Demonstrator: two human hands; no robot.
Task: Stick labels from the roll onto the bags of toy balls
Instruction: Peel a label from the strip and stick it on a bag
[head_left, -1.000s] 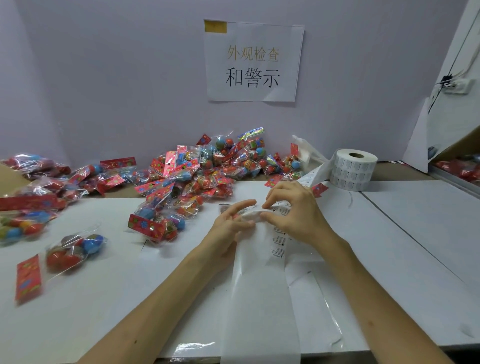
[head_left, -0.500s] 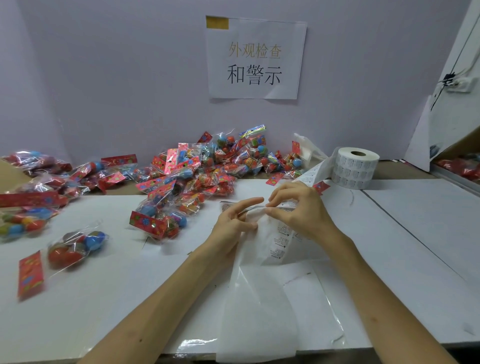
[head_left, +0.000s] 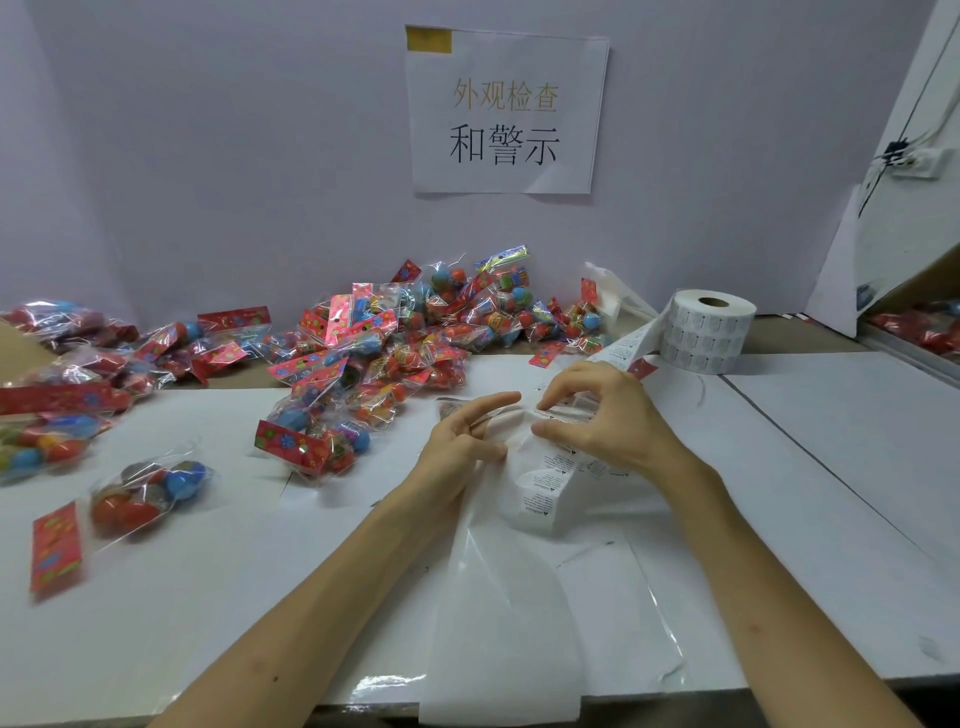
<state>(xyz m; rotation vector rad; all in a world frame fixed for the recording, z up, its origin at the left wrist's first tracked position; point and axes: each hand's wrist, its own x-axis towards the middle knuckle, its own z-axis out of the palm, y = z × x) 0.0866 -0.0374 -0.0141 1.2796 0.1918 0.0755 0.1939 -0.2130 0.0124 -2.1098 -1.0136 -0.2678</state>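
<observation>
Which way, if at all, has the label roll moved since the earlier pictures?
No. The label roll stays put, beside the far end of the table seam.

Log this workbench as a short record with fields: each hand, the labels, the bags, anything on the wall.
left hand: holds the label strip, forefinger stretched out
right hand: pinches the label strip between thumb and forefinger
label roll: on its flat end, back right of the table, strip running to the hands
label strip: hangs over the table's near edge
heap of bags: back centre
single bag: front left, apart from the heap
sign: paper, on the wall
</observation>
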